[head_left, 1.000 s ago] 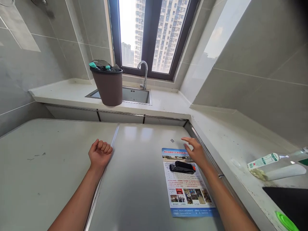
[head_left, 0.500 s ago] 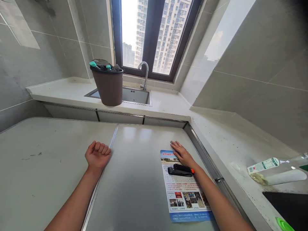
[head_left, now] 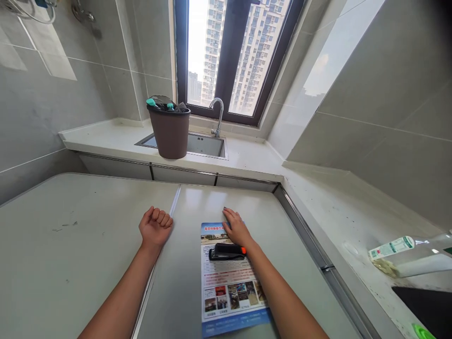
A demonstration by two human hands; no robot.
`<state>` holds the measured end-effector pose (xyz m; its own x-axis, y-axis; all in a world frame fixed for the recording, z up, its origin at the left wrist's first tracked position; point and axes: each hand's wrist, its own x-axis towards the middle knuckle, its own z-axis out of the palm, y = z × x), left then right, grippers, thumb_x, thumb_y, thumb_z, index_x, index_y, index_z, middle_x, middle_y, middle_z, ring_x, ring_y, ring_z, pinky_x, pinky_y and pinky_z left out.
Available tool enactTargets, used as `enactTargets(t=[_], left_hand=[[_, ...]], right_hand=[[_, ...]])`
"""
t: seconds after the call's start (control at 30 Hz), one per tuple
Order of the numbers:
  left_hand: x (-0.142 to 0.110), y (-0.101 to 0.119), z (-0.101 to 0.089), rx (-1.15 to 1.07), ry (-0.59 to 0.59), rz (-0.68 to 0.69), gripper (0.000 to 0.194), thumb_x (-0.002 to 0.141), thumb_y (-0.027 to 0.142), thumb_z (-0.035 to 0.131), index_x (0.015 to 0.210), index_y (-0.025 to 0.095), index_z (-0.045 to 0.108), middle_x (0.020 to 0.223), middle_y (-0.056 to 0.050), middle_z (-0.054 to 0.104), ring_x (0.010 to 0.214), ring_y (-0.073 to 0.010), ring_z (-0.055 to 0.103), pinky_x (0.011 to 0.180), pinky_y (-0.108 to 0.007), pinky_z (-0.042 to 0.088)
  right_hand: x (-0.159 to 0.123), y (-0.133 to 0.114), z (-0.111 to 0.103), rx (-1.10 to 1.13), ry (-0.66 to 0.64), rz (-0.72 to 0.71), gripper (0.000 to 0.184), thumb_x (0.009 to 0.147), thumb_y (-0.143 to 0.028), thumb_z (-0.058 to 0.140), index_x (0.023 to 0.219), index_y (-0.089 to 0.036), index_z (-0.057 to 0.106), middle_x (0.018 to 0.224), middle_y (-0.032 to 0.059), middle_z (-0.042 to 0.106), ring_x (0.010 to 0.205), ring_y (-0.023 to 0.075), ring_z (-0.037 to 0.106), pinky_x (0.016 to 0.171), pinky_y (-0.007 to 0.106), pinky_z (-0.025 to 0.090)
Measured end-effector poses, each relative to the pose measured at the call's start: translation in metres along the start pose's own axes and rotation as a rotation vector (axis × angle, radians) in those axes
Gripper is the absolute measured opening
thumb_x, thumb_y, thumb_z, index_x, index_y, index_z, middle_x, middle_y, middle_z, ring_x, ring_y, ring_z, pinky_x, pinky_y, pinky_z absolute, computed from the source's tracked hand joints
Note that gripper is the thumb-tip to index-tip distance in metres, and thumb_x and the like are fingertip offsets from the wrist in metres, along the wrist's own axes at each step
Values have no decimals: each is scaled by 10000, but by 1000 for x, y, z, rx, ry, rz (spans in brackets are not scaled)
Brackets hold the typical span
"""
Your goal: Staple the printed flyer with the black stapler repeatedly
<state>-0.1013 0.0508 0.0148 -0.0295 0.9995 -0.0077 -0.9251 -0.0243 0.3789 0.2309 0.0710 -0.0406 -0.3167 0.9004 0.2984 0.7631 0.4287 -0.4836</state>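
Note:
My left hand rests palm up near the table's seam, its fingers curled into a fist with nothing visible in them. My right hand lies flat over the upper right part of a printed flyer, fingers stretched out past its top edge. On the flyer sits a black stapler with an orange-red end, close against my right wrist. My right forearm covers the flyer's lower right side. Blue bands, rows of text and small photos show on the sheet.
The light table meets a white counter with a sink, a faucet and a brown bin near its edge. At right, a clear bottle lies on the side counter beside a black panel.
My right hand, the flyer and the stapler have slid left across the table, closer to my left hand. My left hand keeps its fist near the seam. The view has shifted slightly.

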Motion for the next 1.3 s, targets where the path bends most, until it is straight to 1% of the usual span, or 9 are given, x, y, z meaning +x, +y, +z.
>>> enactTargets(t=[0.1,0.23,0.5,0.6,0.8,0.97,1.1,1.2,1.3], left_hand=[[-1,2,1,-26,-9,3,569,898,281,622,628,208,127,509,63,118,416,-106,137,412,-313,167],[-3,8,2,-41,5,51,588,895,289,633,631,205,114,498,67,107,406,-103,144,407,-303,173],[1,11,-3,-80,-12,90,592,894,287,653,634,205,127,482,72,136,402,-97,170,413,-294,194],[1,10,-5,-104,-27,79,582,900,278,646,631,205,135,483,71,146,403,-97,175,414,-296,200],[1,12,-5,-135,-39,91,570,904,260,626,626,203,132,491,65,139,407,-99,165,414,-305,186],[1,12,-5,-123,-27,91,563,901,256,622,629,202,132,492,66,135,405,-98,164,415,-304,181],[0,14,-5,-114,-15,99,565,891,255,633,631,202,134,495,68,136,407,-98,159,416,-302,186],[0,16,-6,-103,-12,115,567,888,260,641,630,201,140,490,70,146,407,-95,164,419,-296,192],[1,17,-8,-106,-17,139,566,887,259,644,627,199,144,488,70,159,411,-95,180,424,-293,198]], right_hand=[[25,-45,31,-19,28,29,530,975,-269,505,1480,-109,503,1527,180,498,1503,306,355,1255,519,296],[48,-92,57,11,-33,-1,547,984,-281,510,1504,-116,467,1554,187,464,1463,288,409,1248,495,301],[56,-128,67,-3,-96,48,512,1015,-287,457,1526,-281,424,1639,79,392,1534,277,312,1246,659,106],[54,-128,66,28,-81,64,539,1005,-294,464,1539,-280,398,1656,65,361,1540,261,300,1256,636,112],[48,-118,67,-22,15,233,586,990,-323,490,1522,-94,403,1638,201,348,1543,308,284,1267,544,184],[48,-120,63,31,80,174,502,959,-273,507,1437,-121,483,1548,190,476,1482,298,376,1226,496,279],[46,-114,45,8,312,274,268,1008,-323,422,1019,-189,654,1077,94,713,1060,220,625,952,307,468],[31,-88,20,-103,313,388,471,1029,-399,364,685,-196,615,684,29,644,667,167,558,669,254,422],[4,-45,-15,-186,287,464,473,983,-384,441,589,-186,612,595,30,618,563,143,498,586,252,344]])
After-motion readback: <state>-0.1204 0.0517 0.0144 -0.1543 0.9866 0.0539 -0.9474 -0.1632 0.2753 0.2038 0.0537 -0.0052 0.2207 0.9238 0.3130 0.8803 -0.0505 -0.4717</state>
